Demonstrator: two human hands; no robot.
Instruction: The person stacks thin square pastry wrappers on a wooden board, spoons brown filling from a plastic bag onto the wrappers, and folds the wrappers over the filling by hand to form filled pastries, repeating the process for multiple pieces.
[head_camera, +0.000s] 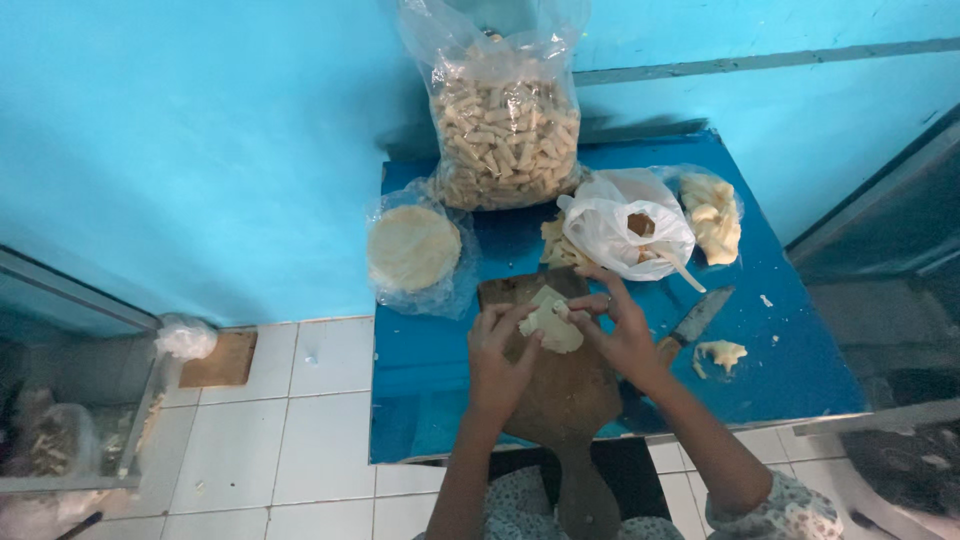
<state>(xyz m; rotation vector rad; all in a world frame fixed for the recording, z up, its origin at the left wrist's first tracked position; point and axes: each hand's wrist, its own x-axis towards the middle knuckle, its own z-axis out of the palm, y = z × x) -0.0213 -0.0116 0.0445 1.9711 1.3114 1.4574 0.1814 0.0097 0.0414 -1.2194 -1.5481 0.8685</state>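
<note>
- The left hand (497, 352) and the right hand (618, 328) meet in the centre of the frame, over a dark wooden board (565, 395) that lies on a blue table (780, 350).
- Between them is a pale dough wrapper (550, 322), partly folded. Both hands are closed on it: the left fingers curl under its left edge, and the right thumb and fingertips pinch its right edge.
- The wrapper looks thin, soft and very light. I judge that it bends at once and can tear if it is pulled hard, so a gentle pinch at the edges, with the other fingers under it as support, seems the safe hold.
- Its surface looks dry and matt, so probably it is not slippery, but it may stick to itself where it folds.
- A knife (692, 322) lies on the table just to the right of the right hand, and a small scrap of dough (722, 353) lies near it.
- In the upper centre of the frame stands a large clear bag of finished rolls (505, 125). To its lower left lies a round stack of wrappers in plastic (412, 248).
- Right of the centre, above the hands, are a white plastic bag (620, 232) and a smaller clear bag of pale pieces (712, 215).
</note>
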